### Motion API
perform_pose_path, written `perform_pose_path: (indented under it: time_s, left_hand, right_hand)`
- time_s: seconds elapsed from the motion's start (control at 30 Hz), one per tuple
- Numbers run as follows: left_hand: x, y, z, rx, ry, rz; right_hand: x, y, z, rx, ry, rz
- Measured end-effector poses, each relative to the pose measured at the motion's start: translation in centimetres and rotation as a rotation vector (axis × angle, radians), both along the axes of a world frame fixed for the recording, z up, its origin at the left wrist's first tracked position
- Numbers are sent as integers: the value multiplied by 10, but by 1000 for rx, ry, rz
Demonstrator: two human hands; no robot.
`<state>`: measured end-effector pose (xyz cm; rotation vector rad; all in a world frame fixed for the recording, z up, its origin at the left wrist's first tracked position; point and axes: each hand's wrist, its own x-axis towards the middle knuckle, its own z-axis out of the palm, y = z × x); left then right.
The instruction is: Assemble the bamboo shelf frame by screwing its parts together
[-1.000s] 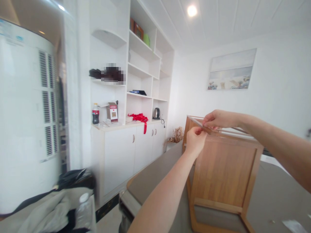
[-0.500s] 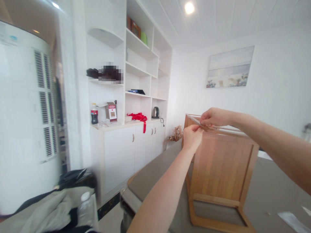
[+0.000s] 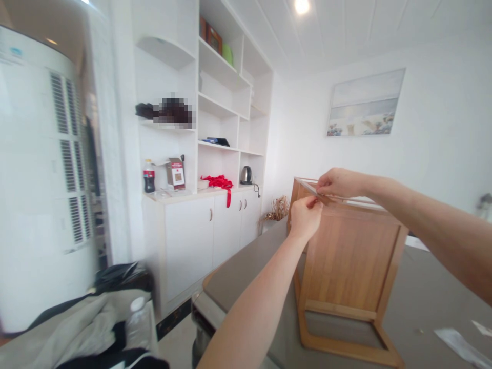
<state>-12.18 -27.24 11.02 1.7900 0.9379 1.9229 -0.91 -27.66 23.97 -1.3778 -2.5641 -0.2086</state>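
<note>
A wooden panelled frame piece, like a small stand or box, stands upright on the grey-topped table. At its top near corner my left hand is closed in a pinch, fingertips against the upper edge. Just above, my right hand is closed too, thumb and fingers pinched at a thin pale strip that runs along the top edge. The two hands' fingertips almost meet. What lies between them is too small to make out.
Torn clear wrappers lie at the table's right. A white shelf cabinet stands behind, bearing a cola bottle, red ribbon and a kettle. A clear plastic bottle and grey cloth are at lower left.
The camera view has shifted slightly. Both hands stay at the same top corner of the wooden piece, with only very small finger movement.
</note>
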Motion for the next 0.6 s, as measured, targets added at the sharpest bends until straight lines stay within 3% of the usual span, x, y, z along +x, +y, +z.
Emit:
perform_pose_path:
  time_s: [0.13,0.37,0.6]
  left_hand:
    - [-2,1,-2,22,-40,-56]
    - [0,8,-5,-55,-153,-5]
    - [-4,0,5,7,-29,-48]
  right_hand:
    - [1,-1,-2,-45,76,21]
    - [4,-14,-5,-53,98,5]
    - [6,-24,-22,-4,274,30]
